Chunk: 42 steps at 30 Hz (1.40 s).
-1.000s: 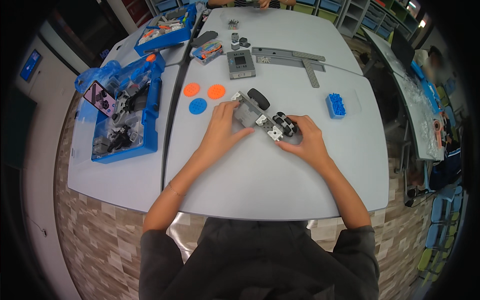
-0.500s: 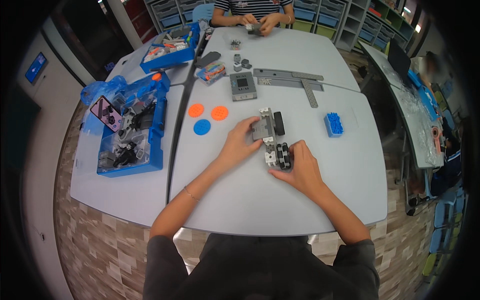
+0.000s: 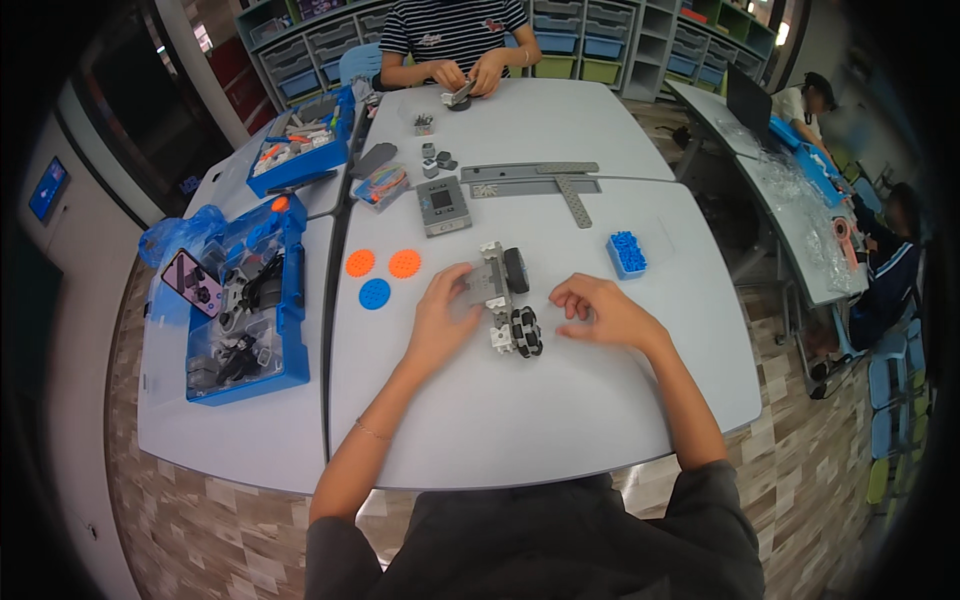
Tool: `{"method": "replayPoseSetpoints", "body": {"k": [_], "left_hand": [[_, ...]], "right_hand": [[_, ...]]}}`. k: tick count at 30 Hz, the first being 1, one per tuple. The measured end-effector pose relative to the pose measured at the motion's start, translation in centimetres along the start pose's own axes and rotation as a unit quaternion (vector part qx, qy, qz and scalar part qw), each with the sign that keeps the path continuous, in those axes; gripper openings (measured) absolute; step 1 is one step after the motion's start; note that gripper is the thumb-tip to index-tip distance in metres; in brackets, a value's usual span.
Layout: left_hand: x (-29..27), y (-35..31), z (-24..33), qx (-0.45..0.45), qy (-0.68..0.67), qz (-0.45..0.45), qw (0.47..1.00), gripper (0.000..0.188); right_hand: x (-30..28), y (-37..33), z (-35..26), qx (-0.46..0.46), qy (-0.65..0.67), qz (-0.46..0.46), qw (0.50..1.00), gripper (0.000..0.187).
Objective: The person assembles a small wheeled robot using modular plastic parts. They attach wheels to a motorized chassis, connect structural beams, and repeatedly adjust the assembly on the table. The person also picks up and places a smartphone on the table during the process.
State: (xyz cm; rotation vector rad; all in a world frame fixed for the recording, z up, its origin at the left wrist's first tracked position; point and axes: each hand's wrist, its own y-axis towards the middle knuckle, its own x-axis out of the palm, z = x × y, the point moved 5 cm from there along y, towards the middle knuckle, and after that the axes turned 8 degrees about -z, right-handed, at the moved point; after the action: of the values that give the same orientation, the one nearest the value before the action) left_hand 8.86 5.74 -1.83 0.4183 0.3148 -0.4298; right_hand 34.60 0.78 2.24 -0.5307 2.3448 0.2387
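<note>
In front of me on the grey-white table is a wheeled robot part: a grey motor block (image 3: 491, 284) on a pale beam, with a black tyre wheel (image 3: 516, 270) and a black-and-grey roller wheel (image 3: 526, 333) on its right side. My left hand (image 3: 442, 315) grips the motor block from the left, thumb on the near side and fingers on the far side. To the right of the roller wheel, apart from it, my right hand (image 3: 605, 315) hovers with loosely bent fingers. A gap shows between its thumb and fingers, and nothing is visible in it.
Orange discs (image 3: 404, 264) and a blue disc (image 3: 374, 294) lie left. Beyond are a grey controller box (image 3: 443, 208), long grey beams (image 3: 530, 172) and a tub of blue pegs (image 3: 627, 256). A blue parts case (image 3: 300, 350) bearing a phone (image 3: 194, 282) stands left. Opposite, another person's hands (image 3: 470, 76) handle parts.
My right hand has come off the roller wheel and moved right. My left hand stays on the motor block. The whole view has shifted, so the table sits further left.
</note>
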Motion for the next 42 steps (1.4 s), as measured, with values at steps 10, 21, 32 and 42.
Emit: {"method": "replayPoseSetpoints", "body": {"k": [10, 21, 32, 42], "left_hand": [[-0.5, -2.7, 0.6, -0.019, 0.042, 0.016, 0.999, 0.059], [-0.6, 0.3, -0.4, -0.025, 0.137, -0.009, 0.99, 0.066], [0.9, -0.9, 1.2, -0.023, 0.096, 0.047, 0.994, 0.065], [1.8, -0.9, 1.5, -0.015, 0.015, 0.06, 0.998, 0.063]], "right_hand": [[-6.1, 12.4, 6.4, 0.185, -0.355, 0.231, 0.887, 0.02], [-5.6, 8.9, 3.9, 0.117, -0.263, 0.272, 0.918, 0.032], [1.1, 2.5, -7.4, 0.04, -0.13, 0.161, 0.977, 0.041], [1.9, 2.9, -6.9, -0.019, -0.139, 0.182, 0.973, 0.038]]}}
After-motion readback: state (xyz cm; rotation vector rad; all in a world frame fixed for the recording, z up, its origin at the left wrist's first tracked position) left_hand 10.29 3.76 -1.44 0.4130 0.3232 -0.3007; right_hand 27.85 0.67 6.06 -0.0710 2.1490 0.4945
